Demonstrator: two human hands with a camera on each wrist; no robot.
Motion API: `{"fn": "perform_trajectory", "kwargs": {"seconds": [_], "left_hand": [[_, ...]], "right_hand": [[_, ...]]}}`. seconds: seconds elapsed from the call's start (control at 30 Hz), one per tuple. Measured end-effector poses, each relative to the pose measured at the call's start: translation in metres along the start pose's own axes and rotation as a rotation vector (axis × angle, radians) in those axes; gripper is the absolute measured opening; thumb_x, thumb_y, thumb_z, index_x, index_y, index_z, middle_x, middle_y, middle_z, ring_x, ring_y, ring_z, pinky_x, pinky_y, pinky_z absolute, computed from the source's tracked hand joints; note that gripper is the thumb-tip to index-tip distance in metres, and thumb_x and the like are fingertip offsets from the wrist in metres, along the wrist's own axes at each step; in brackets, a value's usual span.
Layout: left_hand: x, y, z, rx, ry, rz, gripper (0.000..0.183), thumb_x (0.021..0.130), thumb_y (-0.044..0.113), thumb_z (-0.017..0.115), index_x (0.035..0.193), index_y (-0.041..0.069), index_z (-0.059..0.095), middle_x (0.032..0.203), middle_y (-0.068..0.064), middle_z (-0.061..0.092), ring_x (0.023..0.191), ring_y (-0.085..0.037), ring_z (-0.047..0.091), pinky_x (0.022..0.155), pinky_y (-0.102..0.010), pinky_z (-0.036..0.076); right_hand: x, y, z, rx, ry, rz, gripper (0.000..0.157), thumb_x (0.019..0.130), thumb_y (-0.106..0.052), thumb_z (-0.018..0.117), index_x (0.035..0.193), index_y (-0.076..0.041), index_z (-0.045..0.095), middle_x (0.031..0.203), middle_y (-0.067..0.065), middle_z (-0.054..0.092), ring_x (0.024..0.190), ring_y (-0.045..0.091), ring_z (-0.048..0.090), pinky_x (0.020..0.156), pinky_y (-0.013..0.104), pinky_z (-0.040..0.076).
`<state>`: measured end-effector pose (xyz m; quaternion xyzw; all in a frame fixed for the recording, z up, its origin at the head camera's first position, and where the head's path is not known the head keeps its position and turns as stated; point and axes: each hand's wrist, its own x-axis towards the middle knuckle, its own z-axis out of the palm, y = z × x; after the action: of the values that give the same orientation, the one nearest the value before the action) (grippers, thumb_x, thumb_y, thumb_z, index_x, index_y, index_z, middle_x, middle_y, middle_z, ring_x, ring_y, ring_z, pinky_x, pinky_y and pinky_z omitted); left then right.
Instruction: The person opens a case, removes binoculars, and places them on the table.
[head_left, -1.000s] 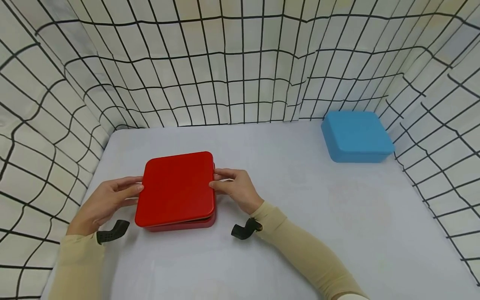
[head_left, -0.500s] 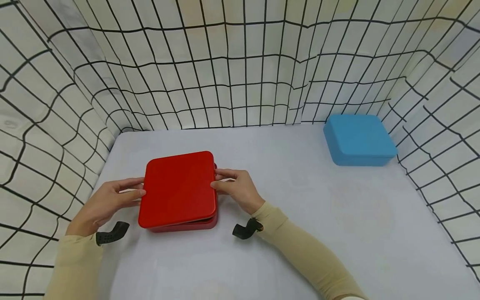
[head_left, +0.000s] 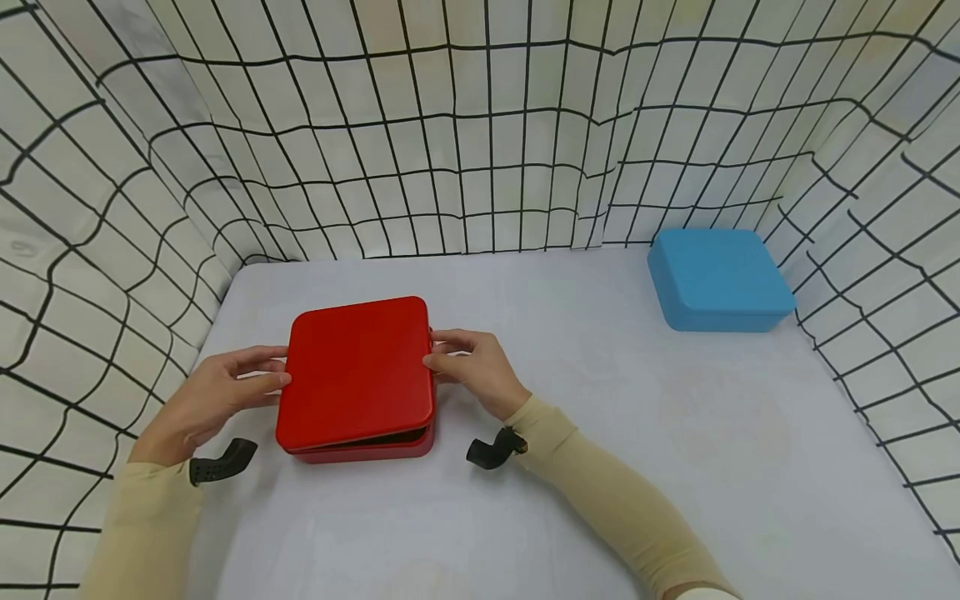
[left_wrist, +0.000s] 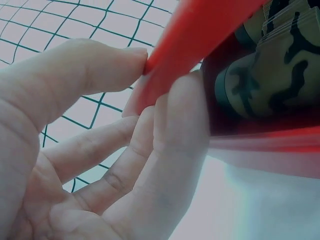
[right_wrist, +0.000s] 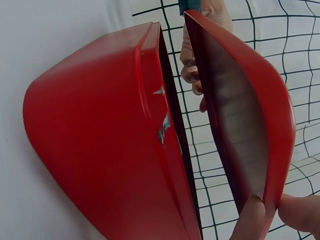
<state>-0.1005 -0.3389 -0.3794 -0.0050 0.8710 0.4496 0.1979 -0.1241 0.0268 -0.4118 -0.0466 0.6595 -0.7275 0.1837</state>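
Observation:
A red box (head_left: 371, 452) stands at the left of the table, with its matching red lid (head_left: 356, 367) raised and tilted above it. The left hand (head_left: 208, 402) pinches the lid's left edge, thumb on the rim and fingers beneath. At the opposite edge the right hand (head_left: 482, 371) pinches the lid between thumb and a finger. Seen from the right wrist, a wide gap separates the lid (right_wrist: 282, 115) from the box (right_wrist: 95, 135). Camouflage-patterned rounded objects (left_wrist: 270, 82) lie inside the box in the left wrist view, partly hidden by the lid.
A closed blue box (head_left: 723, 279) stands at the back right of the white table (head_left: 570, 492). White walls with a black grid (head_left: 480, 133) enclose the table at the back and both sides. Dark wrist mounts (head_left: 225, 461) stick out from the sleeves.
The lid's near edge has risen a little, widening the dark gap over the box. Both hands have moved slightly up with it. The blue box stays put.

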Motion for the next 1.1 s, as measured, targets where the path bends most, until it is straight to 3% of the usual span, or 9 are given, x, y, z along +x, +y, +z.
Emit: {"fn": "perform_trajectory", "kwargs": {"seconds": [0.2, 0.5, 0.83, 1.1], "left_hand": [[0.001, 0.002, -0.002, -0.005, -0.007, -0.014, 0.076, 0.102, 0.041, 0.063, 0.161, 0.004, 0.033, 0.143, -0.015, 0.049, 0.1, -0.002, 0.071, 0.087, -0.016, 0.057], [0.002, 0.002, -0.003, -0.044, 0.012, -0.001, 0.075, 0.101, 0.042, 0.064, 0.161, 0.007, 0.035, 0.129, 0.006, 0.053, 0.103, 0.004, 0.067, 0.088, -0.017, 0.059], [0.004, 0.007, -0.006, -0.029, 0.012, 0.014, 0.074, 0.102, 0.041, 0.063, 0.162, 0.009, 0.033, 0.125, 0.009, 0.057, 0.104, 0.004, 0.068, 0.088, -0.016, 0.058], [0.007, 0.011, -0.009, 0.005, 0.011, -0.003, 0.076, 0.102, 0.043, 0.063, 0.163, 0.011, 0.031, 0.125, 0.007, 0.055, 0.101, 0.003, 0.069, 0.086, -0.011, 0.054]], "right_hand": [[0.003, -0.001, -0.002, -0.041, -0.007, -0.007, 0.047, 0.094, -0.015, 0.071, 0.14, -0.011, 0.065, 0.115, 0.012, 0.068, 0.086, 0.017, 0.074, 0.089, 0.04, 0.064], [0.008, -0.006, -0.006, -0.08, -0.034, 0.011, 0.052, 0.093, -0.016, 0.074, 0.144, -0.015, 0.062, 0.111, 0.012, 0.071, 0.081, 0.021, 0.079, 0.087, 0.036, 0.064], [0.013, -0.008, -0.007, -0.126, -0.038, 0.013, 0.057, 0.092, -0.016, 0.075, 0.147, -0.017, 0.058, 0.109, 0.012, 0.074, 0.081, 0.019, 0.078, 0.085, 0.036, 0.065], [0.016, -0.011, -0.007, -0.151, -0.034, 0.012, 0.059, 0.092, -0.018, 0.075, 0.149, -0.018, 0.057, 0.112, 0.012, 0.073, 0.083, 0.019, 0.077, 0.091, 0.046, 0.063]]}}
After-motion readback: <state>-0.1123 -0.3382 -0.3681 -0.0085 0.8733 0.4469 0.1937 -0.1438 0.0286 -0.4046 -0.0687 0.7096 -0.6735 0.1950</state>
